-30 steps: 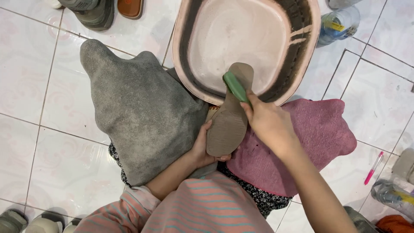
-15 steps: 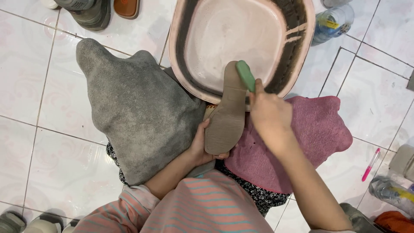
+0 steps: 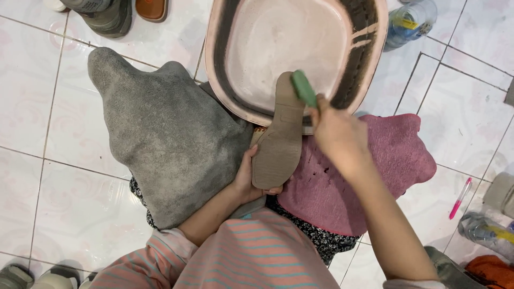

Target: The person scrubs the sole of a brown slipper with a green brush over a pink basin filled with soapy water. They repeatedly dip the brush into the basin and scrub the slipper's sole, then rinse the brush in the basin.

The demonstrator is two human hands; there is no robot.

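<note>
Beyond the basin (image 3: 225, 69), at the top right, lies a clear bottle (image 3: 409, 24) with a blue and yellow label. Over the basin's near rim a shoe (image 3: 278, 142) is held sole up, heel gripped by the left hand (image 3: 247, 179). The right hand (image 3: 337, 134) is closed on a green brush (image 3: 303, 88) touching the sole's far end, between grey towel (image 3: 160, 134) and pink towel (image 3: 385, 160).

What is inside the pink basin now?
The pink basin shows only a bare, pale bottom. The shoe toe and the green brush in the right hand cover its near rim, so that part is hidden.
</note>
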